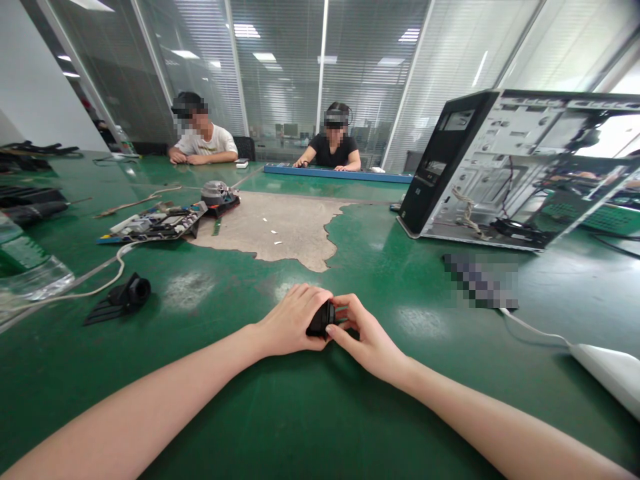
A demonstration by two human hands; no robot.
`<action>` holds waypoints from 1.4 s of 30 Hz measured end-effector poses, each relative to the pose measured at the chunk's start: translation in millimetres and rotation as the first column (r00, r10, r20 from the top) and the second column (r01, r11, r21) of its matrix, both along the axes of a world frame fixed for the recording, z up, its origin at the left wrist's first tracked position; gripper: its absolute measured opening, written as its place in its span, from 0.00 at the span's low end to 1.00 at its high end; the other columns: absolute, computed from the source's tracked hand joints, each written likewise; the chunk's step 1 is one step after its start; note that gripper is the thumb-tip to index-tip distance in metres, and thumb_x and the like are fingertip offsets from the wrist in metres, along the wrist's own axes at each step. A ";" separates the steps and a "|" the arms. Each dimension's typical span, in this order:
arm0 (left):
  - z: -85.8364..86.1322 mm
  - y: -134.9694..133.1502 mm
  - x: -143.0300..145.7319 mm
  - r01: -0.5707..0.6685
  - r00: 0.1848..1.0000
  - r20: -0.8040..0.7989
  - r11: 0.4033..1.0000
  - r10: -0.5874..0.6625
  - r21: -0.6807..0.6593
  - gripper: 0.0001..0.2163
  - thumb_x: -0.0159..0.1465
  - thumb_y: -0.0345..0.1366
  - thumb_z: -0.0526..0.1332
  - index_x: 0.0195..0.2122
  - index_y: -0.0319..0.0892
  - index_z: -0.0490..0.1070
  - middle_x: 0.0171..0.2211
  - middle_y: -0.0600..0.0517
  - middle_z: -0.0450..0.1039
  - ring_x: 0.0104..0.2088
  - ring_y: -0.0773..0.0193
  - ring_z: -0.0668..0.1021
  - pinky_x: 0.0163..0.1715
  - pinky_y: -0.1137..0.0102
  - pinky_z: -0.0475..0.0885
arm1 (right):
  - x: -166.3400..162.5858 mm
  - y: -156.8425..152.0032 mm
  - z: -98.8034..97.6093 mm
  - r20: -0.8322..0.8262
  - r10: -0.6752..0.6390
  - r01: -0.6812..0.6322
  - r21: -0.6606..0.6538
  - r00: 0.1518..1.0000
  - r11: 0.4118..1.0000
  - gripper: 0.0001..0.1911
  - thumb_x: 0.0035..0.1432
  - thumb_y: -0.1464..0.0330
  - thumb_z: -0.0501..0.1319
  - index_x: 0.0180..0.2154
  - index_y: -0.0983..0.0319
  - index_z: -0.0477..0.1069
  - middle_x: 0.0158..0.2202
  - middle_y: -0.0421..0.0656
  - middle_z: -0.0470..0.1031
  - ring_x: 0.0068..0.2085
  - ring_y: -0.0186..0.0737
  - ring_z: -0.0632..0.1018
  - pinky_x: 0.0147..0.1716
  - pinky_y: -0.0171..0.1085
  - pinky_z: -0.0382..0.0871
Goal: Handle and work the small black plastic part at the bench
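Observation:
In front of me both hands meet around a small black blocky object (320,321) with a rounded, rimmed end on its right side. My left hand (295,320) is wrapped over its top and left side, covering much of it. The thumb and fingers of my right hand (363,333) pinch the rimmed end. The object is held at or just above the green tabletop (280,420); I cannot tell if it touches. To the left lies a black plastic piece (123,299) with a round ring and a slotted flat part.
An open computer case (450,167) stands at right, near a blurred-out phone-like item (477,280) on a white cable. A circuit board (160,223) and cooler fan (219,195) sit at left, by a plastic bottle (30,260). Two people sit across the table.

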State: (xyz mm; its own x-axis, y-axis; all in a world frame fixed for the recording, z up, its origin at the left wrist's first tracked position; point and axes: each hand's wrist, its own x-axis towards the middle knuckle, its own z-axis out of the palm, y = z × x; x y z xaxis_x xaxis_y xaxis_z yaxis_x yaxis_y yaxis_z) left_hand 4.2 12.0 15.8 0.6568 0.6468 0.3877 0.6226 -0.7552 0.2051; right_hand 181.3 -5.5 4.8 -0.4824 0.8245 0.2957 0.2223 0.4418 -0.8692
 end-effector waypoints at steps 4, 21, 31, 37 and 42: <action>0.4 -0.4 0.1 0.009 1.000 0.010 1.000 -0.009 0.010 0.22 0.50 0.37 0.59 0.45 0.40 0.56 0.42 0.47 0.64 0.39 0.57 0.66 0.40 0.63 0.61 | 0.9 -1.3 1.6 -0.028 -0.013 0.017 0.132 1.000 0.991 0.11 0.54 0.71 0.56 0.41 0.58 0.62 0.43 0.44 0.62 0.43 0.38 0.69 0.36 0.37 0.72; 0.1 -0.6 -0.1 0.008 1.000 0.009 1.000 -0.008 0.012 0.22 0.50 0.37 0.59 0.45 0.40 0.56 0.42 0.47 0.65 0.39 0.56 0.66 0.40 0.63 0.61 | 1.3 -2.0 3.3 -0.010 -0.021 0.022 0.172 1.000 0.985 0.11 0.54 0.73 0.56 0.40 0.57 0.62 0.44 0.45 0.61 0.44 0.39 0.68 0.37 0.39 0.72; 0.9 -0.7 0.0 0.002 1.000 0.009 1.000 -0.002 0.004 0.22 0.50 0.38 0.60 0.45 0.40 0.56 0.41 0.48 0.65 0.39 0.57 0.66 0.39 0.63 0.61 | 0.3 1.4 -0.9 -0.004 -0.018 0.018 -0.020 1.000 1.000 0.14 0.56 0.71 0.54 0.45 0.59 0.57 0.42 0.45 0.64 0.42 0.38 0.71 0.37 0.40 0.72; 0.1 -0.5 -0.2 0.002 1.000 0.005 1.000 -0.002 0.008 0.23 0.49 0.37 0.60 0.46 0.41 0.56 0.43 0.47 0.64 0.39 0.56 0.66 0.40 0.63 0.61 | 0.2 -1.0 1.9 -0.028 -0.014 0.017 0.106 1.000 0.994 0.13 0.53 0.72 0.57 0.41 0.58 0.61 0.43 0.44 0.63 0.43 0.39 0.69 0.36 0.37 0.73; 0.0 -0.9 0.4 0.000 1.000 0.016 1.000 -0.001 0.012 0.22 0.50 0.37 0.59 0.46 0.41 0.56 0.42 0.48 0.65 0.39 0.57 0.66 0.40 0.63 0.61 | 0.3 0.6 -0.5 -0.057 -0.033 0.039 0.104 0.998 0.994 0.10 0.54 0.71 0.56 0.40 0.58 0.61 0.42 0.44 0.63 0.43 0.39 0.69 0.36 0.37 0.72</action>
